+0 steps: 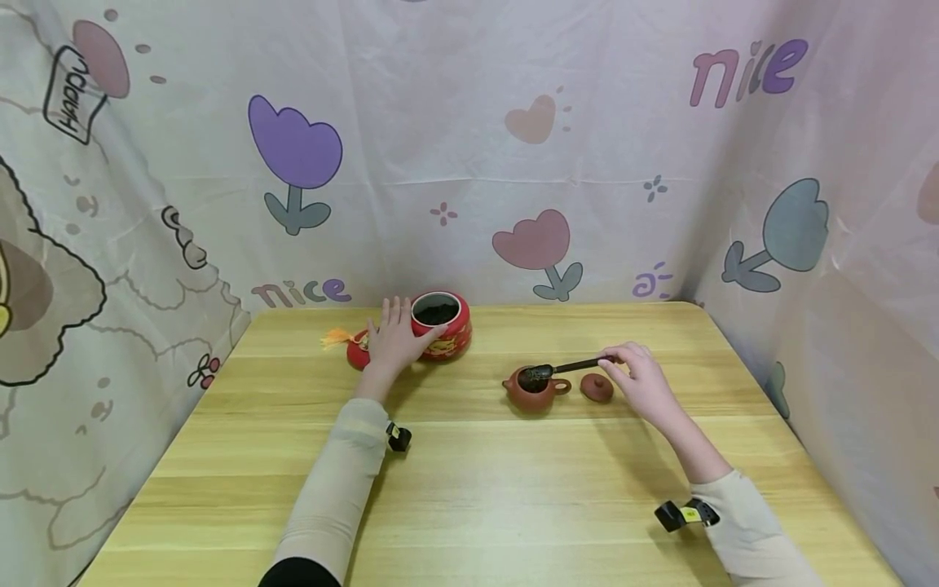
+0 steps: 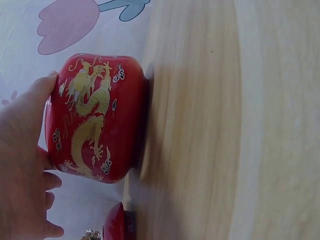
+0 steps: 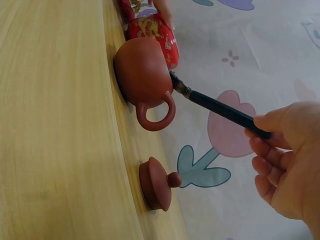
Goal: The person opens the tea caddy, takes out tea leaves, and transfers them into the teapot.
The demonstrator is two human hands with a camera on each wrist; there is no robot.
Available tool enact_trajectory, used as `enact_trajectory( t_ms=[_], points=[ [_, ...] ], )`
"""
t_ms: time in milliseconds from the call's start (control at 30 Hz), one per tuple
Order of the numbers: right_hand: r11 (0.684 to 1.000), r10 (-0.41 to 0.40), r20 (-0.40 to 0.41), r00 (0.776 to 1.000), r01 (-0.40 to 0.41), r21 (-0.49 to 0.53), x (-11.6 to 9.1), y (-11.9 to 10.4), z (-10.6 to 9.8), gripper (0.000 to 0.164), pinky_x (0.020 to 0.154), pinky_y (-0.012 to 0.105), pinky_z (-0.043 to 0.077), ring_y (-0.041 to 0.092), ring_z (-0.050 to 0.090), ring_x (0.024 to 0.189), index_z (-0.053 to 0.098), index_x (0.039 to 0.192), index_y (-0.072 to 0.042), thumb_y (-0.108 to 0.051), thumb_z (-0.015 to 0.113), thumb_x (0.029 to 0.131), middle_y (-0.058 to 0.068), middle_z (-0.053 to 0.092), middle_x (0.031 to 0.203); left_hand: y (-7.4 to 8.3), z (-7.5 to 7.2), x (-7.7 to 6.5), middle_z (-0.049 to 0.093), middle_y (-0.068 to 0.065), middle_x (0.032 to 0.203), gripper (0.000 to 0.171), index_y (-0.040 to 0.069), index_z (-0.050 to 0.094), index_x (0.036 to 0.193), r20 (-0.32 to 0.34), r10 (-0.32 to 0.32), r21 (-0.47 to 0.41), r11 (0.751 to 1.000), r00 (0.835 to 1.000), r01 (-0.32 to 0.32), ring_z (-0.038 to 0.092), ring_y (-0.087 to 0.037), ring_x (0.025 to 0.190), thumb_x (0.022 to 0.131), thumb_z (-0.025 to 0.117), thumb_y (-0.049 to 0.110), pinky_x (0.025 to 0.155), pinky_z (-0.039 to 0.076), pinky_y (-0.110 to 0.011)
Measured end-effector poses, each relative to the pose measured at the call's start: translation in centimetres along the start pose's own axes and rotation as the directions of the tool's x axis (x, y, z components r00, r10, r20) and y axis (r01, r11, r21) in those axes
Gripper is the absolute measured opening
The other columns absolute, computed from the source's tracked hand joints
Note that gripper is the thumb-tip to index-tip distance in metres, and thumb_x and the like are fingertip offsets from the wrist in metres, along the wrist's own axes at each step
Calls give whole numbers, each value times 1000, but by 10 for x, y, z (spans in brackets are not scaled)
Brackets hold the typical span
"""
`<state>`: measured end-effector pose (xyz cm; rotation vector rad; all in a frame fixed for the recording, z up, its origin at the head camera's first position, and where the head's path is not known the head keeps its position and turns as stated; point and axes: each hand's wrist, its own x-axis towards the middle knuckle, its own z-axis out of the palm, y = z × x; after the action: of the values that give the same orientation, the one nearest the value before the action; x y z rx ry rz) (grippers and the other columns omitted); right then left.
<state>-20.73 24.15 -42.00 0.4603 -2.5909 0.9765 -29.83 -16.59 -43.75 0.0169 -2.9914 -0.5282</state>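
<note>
In the head view, my left hand [image 1: 398, 338] rests against a red jar [image 1: 456, 330] holding dark contents. Its thumb lies across the front rim and its fingers are spread straight along the left side. The left wrist view shows a gold dragon on the jar [image 2: 95, 120]. My right hand [image 3: 292, 160] pinches the dark handle of a small scoop [image 1: 579, 365]. The scoop's head, carrying dark leaf-like bits, sits at the mouth of a brown clay teapot [image 1: 531, 398]. In the right wrist view, the teapot [image 3: 142, 72] hides most of that head.
The teapot's lid [image 1: 597, 388] lies on the wooden table [image 1: 469, 497], right of the handle and near my right hand. A red lid [image 1: 357, 350] with a yellow tassel [image 1: 337, 337] is left of the jar, partly behind my left hand. A patterned cloth [image 1: 411, 147] hangs behind the table.
</note>
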Motion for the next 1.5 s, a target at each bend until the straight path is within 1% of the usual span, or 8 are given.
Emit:
enact_trajectory(
  t_ms=[67, 133, 300, 467, 700, 900, 1100, 1500],
  points=[
    [1000, -10, -11, 1000, 10, -2, -1, -1, 1, 18, 81, 41, 41, 28, 52, 95, 69, 106, 2, -10, 63, 94, 16, 64, 99, 0, 0, 0, 9, -14, 165, 111, 10, 9, 158, 3, -2, -9, 1000, 1000, 2, -7, -32, 153, 81, 37, 85, 118, 0, -66],
    [1000, -24, -22, 999, 23, -5, -1, -3, 1, 17, 82, 43, 41, 28, 51, 96, 69, 106, 2, -10, 63, 94, 16, 64, 100, 0, 1, 0, 9, -14, 165, 111, 11, 9, 158, 0, -3, -12, 1000, 1000, 3, -7, -32, 153, 81, 37, 85, 118, 2, -66],
    [995, -100, -75, 992, 99, -27, -3, -3, 5, 15, 82, 42, 40, 29, 51, 94, 69, 103, 1, -6, 65, 91, 16, 64, 98, 0, 3, -1, 12, -14, 165, 110, 10, 11, 157, -14, -5, -8, 1000, 1000, 5, -4, -32, 154, 81, 38, 84, 118, 6, -66],
    [984, -177, -120, 977, 173, -46, -5, -2, 8, 14, 83, 41, 38, 29, 49, 96, 68, 102, 1, -2, 67, 88, 16, 63, 99, -1, 3, 0, 11, -14, 165, 111, 10, 8, 158, -13, -4, -4, 1000, 1000, 4, -3, -32, 154, 81, 37, 85, 118, 5, -67],
    [961, -273, -165, 948, 262, -85, -6, -3, 11, 16, 83, 40, 36, 29, 48, 95, 68, 100, 0, 1, 70, 85, 14, 62, 97, 0, 2, 0, 11, -14, 165, 112, 9, 10, 157, -9, -6, -29, 1000, 1000, 5, -2, -33, 153, 81, 39, 84, 118, 3, -66],
    [947, -321, -192, 927, 308, -97, -5, -4, 12, 17, 83, 38, 35, 31, 49, 94, 68, 99, 1, 4, 71, 82, 15, 62, 96, 0, 2, -1, 10, -13, 165, 112, 10, 7, 158, 3, -14, -31, 999, 1000, 14, -2, -33, 154, 81, 39, 85, 118, 3, -66],
    [951, -309, -198, 930, 296, -93, -5, -2, 12, 17, 84, 38, 35, 31, 48, 95, 68, 99, 1, 3, 71, 83, 16, 63, 97, 1, 0, -1, 9, -13, 165, 114, 9, 8, 158, 9, -23, -36, 999, 1000, 23, -5, -31, 154, 80, 37, 86, 118, 6, -66],
    [983, -180, -152, 972, 174, -50, -10, 10, 9, 13, 85, 38, 35, 29, 48, 98, 69, 101, 1, 0, 66, 88, 15, 63, 98, 2, 0, -3, 9, -13, 165, 111, 8, 10, 157, 6, -24, -71, 997, 1000, 25, -5, -31, 154, 82, 42, 82, 118, 2, -66]
  ],
)
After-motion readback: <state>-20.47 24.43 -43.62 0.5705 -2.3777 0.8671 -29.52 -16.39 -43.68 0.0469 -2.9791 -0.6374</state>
